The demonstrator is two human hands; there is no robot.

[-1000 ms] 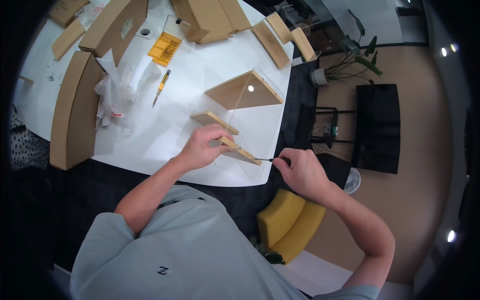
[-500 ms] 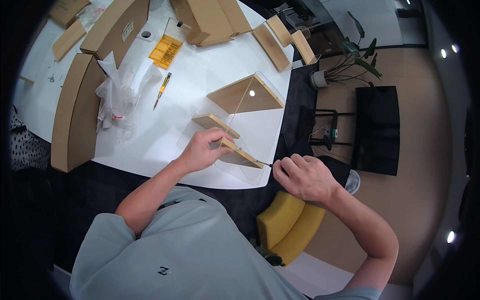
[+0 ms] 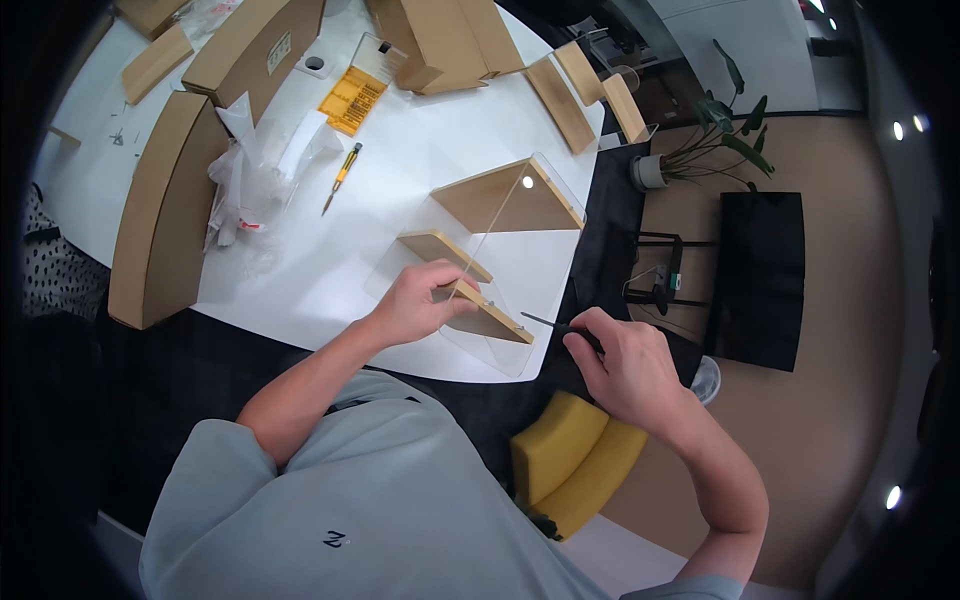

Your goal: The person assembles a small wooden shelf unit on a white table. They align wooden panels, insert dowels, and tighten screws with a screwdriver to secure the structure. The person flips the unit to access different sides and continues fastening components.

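My left hand [image 3: 415, 305] grips the end of a narrow wooden board [image 3: 492, 320], the nearest of three boards set against clear acrylic panels. Small metal screws show along this board's edge. Behind it stand a second narrow board [image 3: 445, 253] and a wider wooden board [image 3: 515, 195]. The near end of a clear panel [image 3: 458, 350] lies close to the table's front edge. In my right hand [image 3: 632, 368] is a screwdriver [image 3: 548, 322] with a black handle. Its thin shaft points left, and the tip is apart from the near board, just beyond its right end.
A yellow-handled screwdriver [image 3: 343, 180] lies on the white table [image 3: 375, 215], near an orange-yellow packet [image 3: 352, 100]. Crumpled plastic wrap [image 3: 250, 195] and cardboard boxes [image 3: 165, 215] stand at the left. Another wood-and-acrylic piece [image 3: 563, 103] sits at the far right edge. A yellow seat [image 3: 575, 460] is below.
The screwdriver has come off the right end of the near board, and its shaft now shows in full. My right hand has shifted right and turned; my left hand keeps its grip.
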